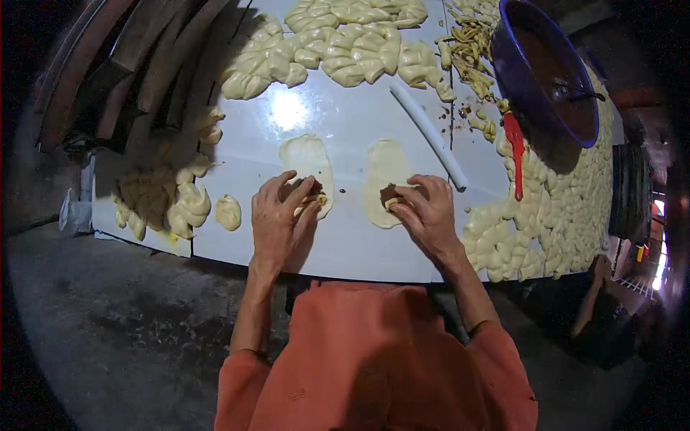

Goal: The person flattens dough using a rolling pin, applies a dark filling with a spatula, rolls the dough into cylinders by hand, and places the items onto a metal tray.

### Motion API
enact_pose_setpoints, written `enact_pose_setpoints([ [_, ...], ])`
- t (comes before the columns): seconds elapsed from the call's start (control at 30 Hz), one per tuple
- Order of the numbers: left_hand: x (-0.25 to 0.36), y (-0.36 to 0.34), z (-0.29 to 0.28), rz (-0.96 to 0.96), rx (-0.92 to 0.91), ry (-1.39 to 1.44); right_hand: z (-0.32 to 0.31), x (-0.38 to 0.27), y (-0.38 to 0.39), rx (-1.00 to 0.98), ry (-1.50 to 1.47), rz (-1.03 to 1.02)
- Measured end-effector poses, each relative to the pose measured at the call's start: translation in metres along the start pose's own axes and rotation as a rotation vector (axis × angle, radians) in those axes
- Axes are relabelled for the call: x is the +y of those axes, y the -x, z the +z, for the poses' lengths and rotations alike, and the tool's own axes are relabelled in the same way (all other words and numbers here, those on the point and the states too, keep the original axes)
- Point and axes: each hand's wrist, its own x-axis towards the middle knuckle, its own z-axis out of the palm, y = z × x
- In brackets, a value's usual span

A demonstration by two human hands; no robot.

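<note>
My left hand [277, 212] pinches filling [321, 199] on left dough oval [305, 152]; right hand [430, 208] likewise on right oval [384, 161]. White rod [429, 136] at one o'clock, likely for easy reach.

My dough sheets [305, 151] look smooth, satiny; table [345, 251] glossy; basin [528, 92] shiny plastic; my shirt [338, 330] matt cloth.

On the counter [345, 257] before you, your left hand [275, 208] is on the left dough sheet [305, 152], your right hand [429, 208] on the right dough sheet [386, 156] beside it. Left of them sit a dough lump [228, 212], then a dough pile [188, 208]; behind them, the dough heap [363, 54]. To your right, the rod [430, 136], then the spatula [514, 147] by the dough pieces [564, 223], basin [507, 75] behind it.
</note>
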Motion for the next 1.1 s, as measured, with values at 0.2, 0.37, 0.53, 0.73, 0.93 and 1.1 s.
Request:
enact_pose_setpoints([
  [0.2,0.019,0.001,0.008,0.192,0.032,0.093,0.007,0.003,-0.003,-0.037,-0.019,-0.055],
  [0.37,0.057,0.002,0.025,0.297,-0.148,0.22,-0.012,0.008,0.009,-0.007,-0.065,-0.071],
  [0.53,0.066,-0.001,0.05,0.343,-0.17,0.191,-0.022,0.007,0.023,-0.16,-0.044,-0.042],
  [0.73,0.064,-0.005,0.063,0.361,-0.156,0.267,-0.006,0.018,0.027,-0.088,-0.143,-0.056],
  [0.93,0.062,-0.024,0.061,0.104,-0.063,0.274,-0.007,0.029,0.008,-0.027,-0.259,0.235],
  [1.1,0.065,-0.028,0.06,0.048,-0.113,0.244,-0.007,0.029,0.001,0.07,-0.09,0.098],
])
